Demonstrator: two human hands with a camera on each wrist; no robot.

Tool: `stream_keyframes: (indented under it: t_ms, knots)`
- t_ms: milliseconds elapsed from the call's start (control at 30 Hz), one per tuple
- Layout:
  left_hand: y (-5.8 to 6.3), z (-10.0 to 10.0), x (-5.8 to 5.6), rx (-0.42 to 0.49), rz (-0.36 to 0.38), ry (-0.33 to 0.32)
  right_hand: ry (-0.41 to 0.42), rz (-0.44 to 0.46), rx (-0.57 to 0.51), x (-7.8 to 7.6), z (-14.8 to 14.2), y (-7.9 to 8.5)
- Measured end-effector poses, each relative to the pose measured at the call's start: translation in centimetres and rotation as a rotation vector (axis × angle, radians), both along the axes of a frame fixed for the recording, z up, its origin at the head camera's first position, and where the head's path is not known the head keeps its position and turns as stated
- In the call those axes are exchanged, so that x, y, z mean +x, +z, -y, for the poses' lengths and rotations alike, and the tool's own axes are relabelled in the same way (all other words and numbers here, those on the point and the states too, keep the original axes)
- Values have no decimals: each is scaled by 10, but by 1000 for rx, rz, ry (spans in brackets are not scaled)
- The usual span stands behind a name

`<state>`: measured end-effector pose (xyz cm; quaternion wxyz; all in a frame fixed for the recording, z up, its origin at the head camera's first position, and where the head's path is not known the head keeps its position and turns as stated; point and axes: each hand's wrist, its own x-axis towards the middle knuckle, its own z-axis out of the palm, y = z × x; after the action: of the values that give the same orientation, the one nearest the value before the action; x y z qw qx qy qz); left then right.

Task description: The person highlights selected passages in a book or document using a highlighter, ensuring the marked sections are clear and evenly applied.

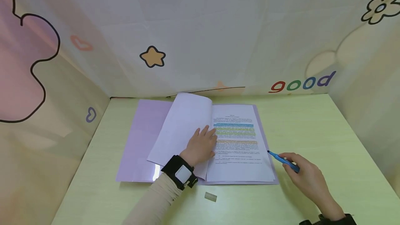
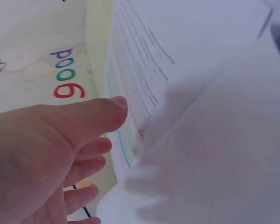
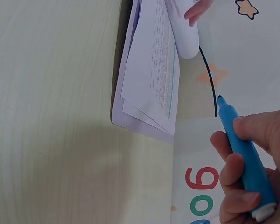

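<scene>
A purple folder (image 1: pixel 140 138) lies spread on the table, with printed sheets inside. Its right-hand page (image 1: pixel 239 169) carries text marked with blue, green-yellow and orange highlighter bands. My left hand (image 1: pixel 201 147) rests with fingers spread on the turned-over blank sheet (image 1: pixel 190 114), near the fold; its fingertips reach the edge of the printed page. In the left wrist view the thumb and fingers of that hand (image 2: pixel 51 154) show over the white paper. Off the folder's right edge, my right hand (image 1: pixel 307 180) grips a blue highlighter (image 3: pixel 245 154), uncapped, its dark tip pointing toward the page.
A small grey-beige rectangular piece (image 1: pixel 210 197) lies on the pale green table (image 1: pixel 318 131) just in front of the folder. Behind the table hangs a printed cloth (image 1: pixel 200 37) with a star, flowers and the word "good"; it also flanks both sides.
</scene>
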<state>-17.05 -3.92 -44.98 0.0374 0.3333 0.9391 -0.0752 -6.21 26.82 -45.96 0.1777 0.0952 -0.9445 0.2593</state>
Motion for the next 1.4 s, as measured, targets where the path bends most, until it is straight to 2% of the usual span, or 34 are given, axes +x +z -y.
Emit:
stream_keyframes:
  t_ms: [167, 333, 433, 867, 1233, 1400]
  knots:
    - [-4, -4, -16, -64, 34, 15, 3, 4, -9, 1, 1, -1]
    - [-9, -5, -21, -67, 108, 64, -2, 25, -21, 1, 1, -3]
    - [-11, -5, -20, -58, 127, 94, -6, 35, -21, 2, 1, -4]
    - [-26, -8, -10, 10, 106, 210, 10, 20, -13, 1, 2, -6]
    - [-32, -10, -6, 39, 72, 244, 13, 11, -14, 1, 4, -7]
    - [-35, -9, -3, 56, 33, 247, 12, 14, -18, 1, 5, -7]
